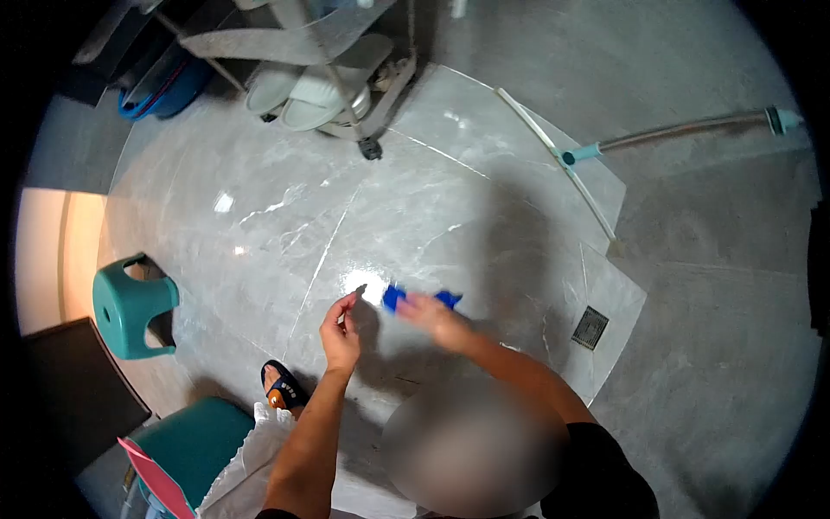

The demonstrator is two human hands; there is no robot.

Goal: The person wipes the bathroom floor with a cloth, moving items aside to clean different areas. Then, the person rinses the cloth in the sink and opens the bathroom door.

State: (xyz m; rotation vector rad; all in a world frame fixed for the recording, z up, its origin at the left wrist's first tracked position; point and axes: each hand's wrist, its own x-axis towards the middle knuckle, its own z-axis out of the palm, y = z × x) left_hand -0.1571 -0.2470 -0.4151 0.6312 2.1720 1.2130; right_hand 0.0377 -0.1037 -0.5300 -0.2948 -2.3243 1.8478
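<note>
My right hand (432, 317), smeared by motion, is closed over a blue, crumpled item (448, 298) that looks like thin plastic or cloth. Parts of the blue item stick out on both sides of the fingers. Just to the left, my left hand (339, 333) is raised with thumb and fingers pinched together. A small dark bit shows at its fingertips, too small to name. Both hands are apart from each other above the grey tiled floor (285, 259). A blurred patch hides what lies between my forearms.
A teal stool (121, 310) stands at left, above a teal bin (203, 432) with a white liner and a pink piece (156, 476). A sandalled foot (281, 385) is beside it. A wheeled rack (370, 149) holds basins. A long-handled floor tool (558, 156) lies right, near a drain (590, 328).
</note>
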